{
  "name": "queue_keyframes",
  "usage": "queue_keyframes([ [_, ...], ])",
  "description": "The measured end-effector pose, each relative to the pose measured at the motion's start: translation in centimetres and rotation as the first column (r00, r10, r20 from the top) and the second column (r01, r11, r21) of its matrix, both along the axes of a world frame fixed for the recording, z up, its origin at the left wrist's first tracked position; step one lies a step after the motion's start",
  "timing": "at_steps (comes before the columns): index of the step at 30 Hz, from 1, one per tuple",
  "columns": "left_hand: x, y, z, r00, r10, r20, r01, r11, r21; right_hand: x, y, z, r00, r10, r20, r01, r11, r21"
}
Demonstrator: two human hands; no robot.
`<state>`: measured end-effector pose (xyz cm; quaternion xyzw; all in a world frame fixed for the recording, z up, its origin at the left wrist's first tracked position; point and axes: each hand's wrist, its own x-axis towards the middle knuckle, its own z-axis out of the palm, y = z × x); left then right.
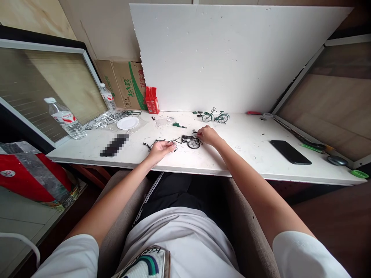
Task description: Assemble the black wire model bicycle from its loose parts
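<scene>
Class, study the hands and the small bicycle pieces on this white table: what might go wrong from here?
The thin-spoked black wheel lies close to the right hand, so a hard press could bend it. The green model bicycle, standing beyond that hand, might topple if bumped.

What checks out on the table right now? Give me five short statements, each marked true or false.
1. The green model bicycle stands upright beyond the right hand. True.
2. The left hand is empty. False: the left hand pinches a small part.
3. The smartphone lies left of both hands. False: the smartphone lies to their right.
4. The right hand is at the black model-bicycle assembly. True.
5. The small red box stands left of the green model bicycle. True.
</scene>
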<state>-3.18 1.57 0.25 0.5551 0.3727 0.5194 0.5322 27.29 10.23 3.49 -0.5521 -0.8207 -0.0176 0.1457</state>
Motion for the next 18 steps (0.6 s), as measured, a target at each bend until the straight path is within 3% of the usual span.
queue_keyframes([
  [8,0.2,-0.2,0.4,1.0,-0.011,-0.015,0.011,1.0,0.0,-1.3,-0.2,0.6,0.994,-0.002,0.113,0.002,1.0,0.0],
  [14,0.2,-0.1,0.2,1.0,-0.013,-0.024,0.014,1.0,0.017,-1.9,-0.6,-0.1,1.0,0.009,-0.005,-0.009,0.999,0.043],
  [18,0.2,0.0,0.2,1.0,-0.024,-0.021,0.024,0.999,0.022,-3.3,-1.5,-0.3,0.985,0.092,-0.146,-0.082,0.994,0.07],
])
